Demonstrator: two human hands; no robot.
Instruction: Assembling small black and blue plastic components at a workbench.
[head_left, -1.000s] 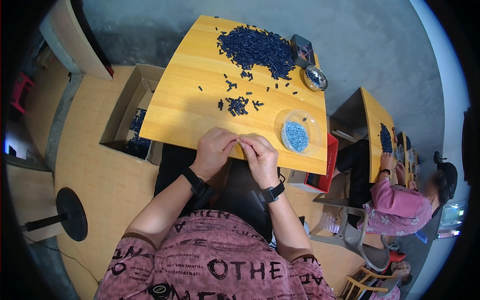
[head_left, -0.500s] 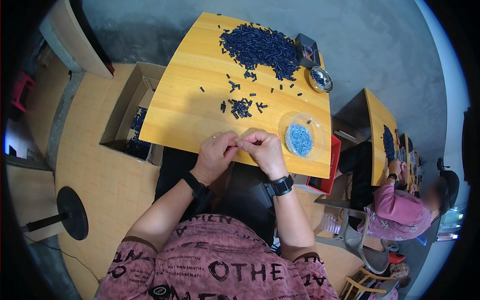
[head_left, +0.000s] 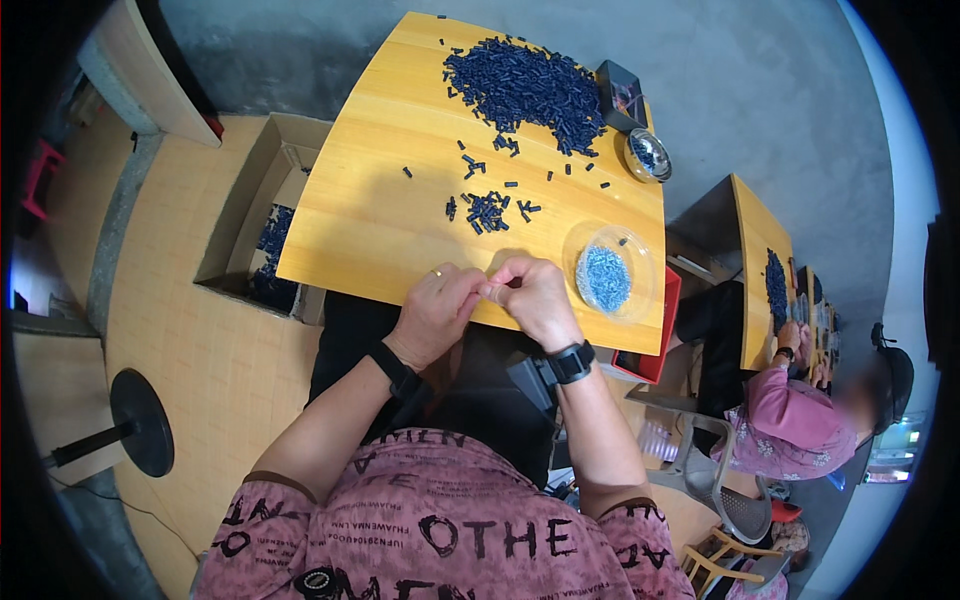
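My left hand (head_left: 437, 309) and my right hand (head_left: 537, 302) meet at the near edge of the wooden table (head_left: 350, 215). Both are closed in a pinch, fingertips together; whatever lies between them is too small to make out. Beyond them lies a small cluster of short black cylindrical pieces (head_left: 487, 212). A big heap of the same black pieces (head_left: 525, 88) covers the far part of the tabletop. To the right of my right hand stands a clear round tub (head_left: 604, 275) of small light-blue pieces, with one black piece near its rim.
At the table's far right are a black box (head_left: 621, 95) and a small bowl (head_left: 647, 156) with dark pieces. A cardboard box (head_left: 225, 245) sits on the floor at left, a red box (head_left: 668, 330) at right. Another person (head_left: 790, 415) works at a neighbouring table.
The view has shifted slightly. My right wrist has turned a little, and its forearm has moved slightly right. The hands stay pinched together at the table edge.
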